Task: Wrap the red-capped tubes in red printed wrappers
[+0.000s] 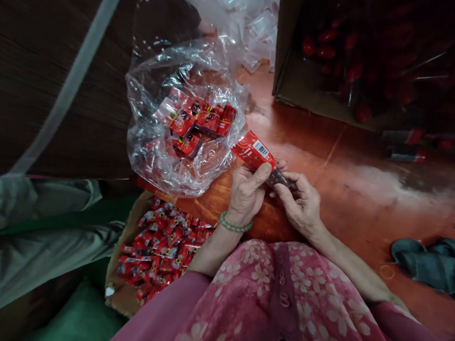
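Note:
My left hand (pixel 247 192), with a green bead bracelet (pixel 235 224) at its wrist, is closed on a red printed packet (pixel 257 151). The thumb presses on the red part, just below a white barcode label. My right hand (pixel 301 201) pinches the packet's clear, dark-looking lower end between thumb and fingers. The packet is tilted, its red end pointing up and left; what is inside the clear end cannot be made out. Left of my hands, a clear plastic bag (pixel 146 159) lies open with several red printed packets (pixel 210 118) in it.
Below the bag, a cardboard box (pixel 130 226) holds many red wrapped pieces. Another cardboard box (pixel 294 103) at upper right contains red-ended clear pieces. A clear tube with a red end (pixel 406 154) and dark cloth (pixel 427 262) lie on the reddish surface.

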{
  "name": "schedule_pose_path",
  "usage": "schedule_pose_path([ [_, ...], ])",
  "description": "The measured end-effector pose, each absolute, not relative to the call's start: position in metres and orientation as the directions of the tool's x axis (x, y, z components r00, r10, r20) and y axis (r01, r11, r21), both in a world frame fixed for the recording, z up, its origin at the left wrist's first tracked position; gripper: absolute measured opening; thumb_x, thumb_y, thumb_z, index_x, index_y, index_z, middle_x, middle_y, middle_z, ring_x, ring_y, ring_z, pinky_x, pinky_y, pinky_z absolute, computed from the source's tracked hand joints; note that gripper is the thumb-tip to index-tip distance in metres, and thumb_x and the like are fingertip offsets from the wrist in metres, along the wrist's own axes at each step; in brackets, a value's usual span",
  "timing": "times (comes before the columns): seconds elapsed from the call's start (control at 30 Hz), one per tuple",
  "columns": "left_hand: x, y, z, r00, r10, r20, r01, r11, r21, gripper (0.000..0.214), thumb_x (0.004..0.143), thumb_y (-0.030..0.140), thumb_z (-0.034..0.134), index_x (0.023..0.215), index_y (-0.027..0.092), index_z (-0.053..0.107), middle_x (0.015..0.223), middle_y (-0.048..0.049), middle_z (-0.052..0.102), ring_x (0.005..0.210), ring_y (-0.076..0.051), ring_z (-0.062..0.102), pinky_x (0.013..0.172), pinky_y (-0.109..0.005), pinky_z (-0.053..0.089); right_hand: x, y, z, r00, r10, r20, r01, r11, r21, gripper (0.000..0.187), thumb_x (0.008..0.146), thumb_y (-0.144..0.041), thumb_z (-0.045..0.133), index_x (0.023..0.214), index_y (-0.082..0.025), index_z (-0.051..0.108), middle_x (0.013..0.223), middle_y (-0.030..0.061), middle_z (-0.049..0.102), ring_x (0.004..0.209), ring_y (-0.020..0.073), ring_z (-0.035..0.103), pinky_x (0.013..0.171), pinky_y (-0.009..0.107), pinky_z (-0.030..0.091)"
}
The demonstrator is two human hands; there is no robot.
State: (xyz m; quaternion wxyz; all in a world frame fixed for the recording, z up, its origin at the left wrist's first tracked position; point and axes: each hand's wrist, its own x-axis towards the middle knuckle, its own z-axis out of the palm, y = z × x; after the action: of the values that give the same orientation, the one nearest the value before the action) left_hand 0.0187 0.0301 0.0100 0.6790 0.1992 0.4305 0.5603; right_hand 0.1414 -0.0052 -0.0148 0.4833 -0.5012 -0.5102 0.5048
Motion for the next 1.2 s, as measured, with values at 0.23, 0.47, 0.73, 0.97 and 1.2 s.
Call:
schedule_pose_path([
  [0.23, 0.013, 0.027, 0.000, 0.066, 0.942, -0.328, -0.445, 0.322, 0.836, 0.040, 0.076, 0.055, 0.083, 0.088, 0.018, 0.078, 0.090, -0.0080, 0.081, 0.073, -0.018, 0.076, 0.067, -0.029, 0.062, 0.145, 0.004, -0.009, -0.125, 0.971, -0.203, -0.190, -0.224, -0.956, 0.038, 0.091, -0.058, 0.068, 0.100, -0.022, 0.062, 0.069, -0.0031, 0.069, 0.056, 0.0116, 0.066, 0.061, 0.026, 0.055],
  [0.47, 0.015, 0.038, 0.001, 0.011, 0.936, -0.353, -0.570, 0.296, 0.766, 0.049, 0.061, 0.057, 0.092, 0.085, 0.020, 0.072, 0.086, -0.0039, 0.076, 0.101, -0.026, 0.076, 0.096, -0.042, 0.062, 0.140, -0.001, -0.017, -0.005, 0.999, -0.033, 0.074, -0.033, -0.997, 0.024, 0.096, -0.046, 0.066, 0.105, -0.024, 0.065, 0.079, -0.0019, 0.070, 0.065, 0.0125, 0.067, 0.063, 0.026, 0.053],
  [0.73, 0.012, 0.040, -0.005, 0.087, 0.895, -0.437, -0.560, 0.407, 0.721, 0.053, 0.061, 0.055, 0.093, 0.096, 0.021, 0.073, 0.083, -0.0022, 0.078, 0.093, -0.023, 0.078, 0.096, -0.039, 0.062, 0.145, 0.000, -0.012, -0.005, 0.998, -0.057, 0.097, -0.056, -0.994, 0.028, 0.096, -0.050, 0.063, 0.101, -0.023, 0.064, 0.069, -0.0036, 0.066, 0.055, 0.0105, 0.059, 0.055, 0.025, 0.047],
  [0.97, 0.011, 0.039, 0.000, 0.189, 0.913, -0.363, -0.535, 0.405, 0.741, 0.054, 0.074, 0.054, 0.086, 0.114, 0.022, 0.070, 0.119, -0.0119, 0.076, 0.135, -0.036, 0.062, 0.107, -0.049, 0.056, 0.148, 0.008, -0.010, -0.071, 0.955, -0.287, -0.253, -0.295, -0.921, 0.036, 0.089, -0.057, 0.070, 0.093, -0.022, 0.063, 0.070, -0.0029, 0.070, 0.052, 0.0087, 0.059, 0.054, 0.022, 0.048],
  [1.2, 0.018, 0.037, -0.007, 0.136, 0.901, -0.411, -0.538, 0.416, 0.734, 0.053, 0.070, 0.050, 0.088, 0.110, 0.021, 0.070, 0.113, -0.0112, 0.079, 0.131, -0.034, 0.065, 0.104, -0.046, 0.058, 0.149, 0.007, -0.017, -0.050, 0.977, -0.209, -0.099, -0.213, -0.972, 0.029, 0.095, -0.051, 0.063, 0.098, -0.023, 0.062, 0.071, -0.0023, 0.069, 0.053, 0.0101, 0.059, 0.053, 0.023, 0.047],
])
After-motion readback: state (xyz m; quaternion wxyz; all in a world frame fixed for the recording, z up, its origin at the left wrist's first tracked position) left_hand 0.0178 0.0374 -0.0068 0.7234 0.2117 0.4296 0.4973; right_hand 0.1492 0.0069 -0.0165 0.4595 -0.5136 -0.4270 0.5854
